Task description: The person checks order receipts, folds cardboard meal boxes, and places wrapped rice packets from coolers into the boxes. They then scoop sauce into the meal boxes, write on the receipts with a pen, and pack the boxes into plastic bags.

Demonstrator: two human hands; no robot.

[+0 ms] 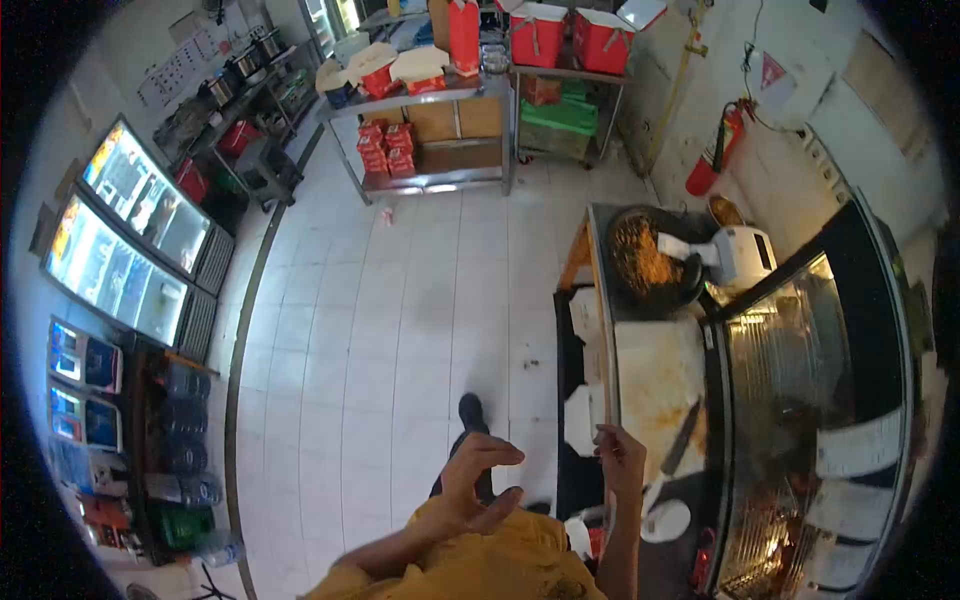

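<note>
My left hand (482, 482) is held in front of my yellow shirt, thumb and fingers apart, with nothing in it. My right hand (622, 460) is at the near left edge of the counter, its fingers curled in; whether they pinch anything is hidden. Just right of it, a large knife (682, 440) with a pale handle lies on a stained white cutting board (655, 360). A round white item (666, 521) sits below the knife handle. White boxes (580, 420) stand on a dark shelf along the counter's left side.
A dark wok (627, 285) of shredded orange-brown food stands past the board, beside a white device (742, 262). A lit glass cabinet (790, 400) borders the counter on the right. Ahead is a steel table (480, 100) with red boxes; drinks fridges (130, 235) stand left.
</note>
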